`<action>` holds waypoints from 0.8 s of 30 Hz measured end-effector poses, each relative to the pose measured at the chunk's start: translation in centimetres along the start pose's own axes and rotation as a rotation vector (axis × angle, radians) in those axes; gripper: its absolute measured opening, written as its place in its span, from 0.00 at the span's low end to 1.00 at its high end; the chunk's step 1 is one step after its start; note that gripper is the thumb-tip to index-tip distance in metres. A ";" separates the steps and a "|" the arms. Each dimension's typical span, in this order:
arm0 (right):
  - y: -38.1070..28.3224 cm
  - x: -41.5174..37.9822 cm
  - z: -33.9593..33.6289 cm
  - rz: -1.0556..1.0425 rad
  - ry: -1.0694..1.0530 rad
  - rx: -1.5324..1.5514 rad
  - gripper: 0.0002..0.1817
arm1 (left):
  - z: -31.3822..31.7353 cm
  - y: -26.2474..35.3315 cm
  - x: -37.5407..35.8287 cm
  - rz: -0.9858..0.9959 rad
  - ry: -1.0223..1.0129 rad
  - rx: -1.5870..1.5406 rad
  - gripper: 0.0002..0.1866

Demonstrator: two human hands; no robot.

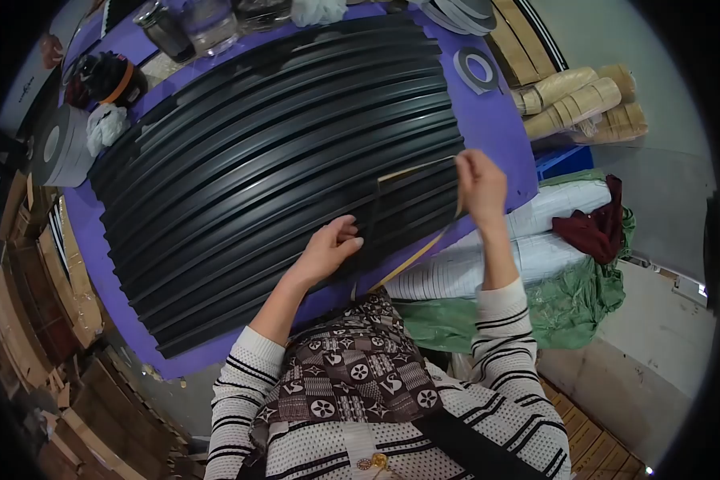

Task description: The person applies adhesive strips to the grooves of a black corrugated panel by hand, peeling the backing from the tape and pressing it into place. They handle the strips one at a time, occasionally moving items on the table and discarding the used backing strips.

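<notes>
My right hand [483, 182] is raised over the right end of the black ribbed strips [288, 160], with thumb and fingertips pinched on a thin tan strip of tape backing [416, 170]. The backing runs left from the fingertips, bends downward, and another length hangs toward the apron at the table's front edge. My left hand [328, 250] is over the front strips, its fingers loosely curled and apart from the thumb, with nothing visible between them. The black strips lie side by side across the purple table [500, 136].
A tape roll [477, 70] lies at the right table edge, and a larger roll [58, 146] stands at the left. Jars [166, 30] and a black bottle [114, 78] line the back. Wrapped white bundles [528, 248] and brown wrapped rolls [572, 104] are on the right.
</notes>
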State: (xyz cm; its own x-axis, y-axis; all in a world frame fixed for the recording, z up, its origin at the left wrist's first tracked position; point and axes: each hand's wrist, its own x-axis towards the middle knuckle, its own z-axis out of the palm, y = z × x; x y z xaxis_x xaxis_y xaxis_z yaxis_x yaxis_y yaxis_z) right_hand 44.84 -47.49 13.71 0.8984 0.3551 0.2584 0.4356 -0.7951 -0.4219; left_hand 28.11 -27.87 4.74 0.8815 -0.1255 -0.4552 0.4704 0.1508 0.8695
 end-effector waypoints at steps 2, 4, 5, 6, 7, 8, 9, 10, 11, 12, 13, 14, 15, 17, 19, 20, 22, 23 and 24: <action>4.7 2.6 -5.9 0.038 0.111 0.008 0.05 | 3.8 2.1 2.7 0.130 0.051 0.158 0.26; 9.4 4.6 -10.7 0.054 0.193 -0.037 0.06 | 7.6 4.1 5.5 0.289 0.110 0.264 0.32; 11.2 5.3 -12.8 0.075 0.219 -0.047 0.07 | 9.5 5.0 6.6 0.296 0.102 0.267 0.32; 13.1 6.0 -14.6 0.089 0.251 -0.050 0.07 | 11.2 5.9 7.6 0.362 0.133 0.311 0.32; 14.8 6.5 -16.3 0.103 0.282 -0.051 0.08 | 12.8 6.7 8.5 0.428 0.166 0.355 0.32; 16.6 6.9 -17.9 0.112 0.303 -0.120 0.09 | 14.1 7.4 9.2 0.422 0.151 0.358 0.33; 18.6 7.1 -19.4 0.136 0.308 -0.209 0.10 | 15.3 7.7 9.9 0.427 0.140 0.327 0.33; 20.8 7.5 -20.9 0.158 0.311 -0.297 0.11 | 16.4 8.0 10.6 0.432 0.132 0.295 0.33; 23.2 7.7 -22.2 0.320 0.246 -0.432 0.11 | 17.2 8.2 11.3 0.423 0.106 0.252 0.33; 24.8 7.7 -22.4 0.316 0.247 -0.431 0.11 | 17.8 8.6 11.7 0.425 0.109 0.252 0.33; 25.8 7.6 -22.2 0.444 0.071 -0.661 0.10 | 18.4 9.1 12.1 0.401 0.102 0.212 0.33; 26.8 7.7 -22.1 0.568 -0.113 -0.890 0.10 | 18.8 9.5 12.5 0.377 0.096 0.171 0.32; 23.8 8.6 -20.7 0.597 -0.264 -0.862 0.11 | 19.3 9.6 13.0 0.379 0.108 0.164 0.32; 18.8 9.0 -16.1 -0.086 0.037 -0.677 0.18 | 19.9 9.1 14.0 0.361 0.188 0.284 0.32; 6.8 8.5 -11.4 -0.473 -0.085 -0.219 0.20 | 20.4 9.2 14.8 0.418 0.220 0.195 0.26; 6.0 7.8 -9.8 -0.482 -0.103 -0.186 0.20 | 20.4 9.1 15.3 0.421 0.206 0.163 0.25; 4.1 6.5 -5.7 -0.588 -0.619 -0.266 0.16 | 20.6 8.2 16.2 0.584 0.098 0.300 0.22; 4.6 6.8 -4.9 -0.392 -0.775 -0.185 0.16 | 20.6 8.0 16.1 0.555 0.068 0.268 0.21; 6.1 7.3 -4.8 -0.193 -0.933 -0.118 0.16 | 20.6 7.6 15.5 0.531 0.037 0.226 0.20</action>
State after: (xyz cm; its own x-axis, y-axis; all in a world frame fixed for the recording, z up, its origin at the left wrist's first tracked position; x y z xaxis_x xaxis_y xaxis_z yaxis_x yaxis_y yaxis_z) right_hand 53.83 -52.15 17.21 0.5161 0.6929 -0.5036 0.6183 -0.7082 -0.3408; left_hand 44.51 -48.86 8.24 0.9971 -0.0548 0.0520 -0.0537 -0.0305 0.9981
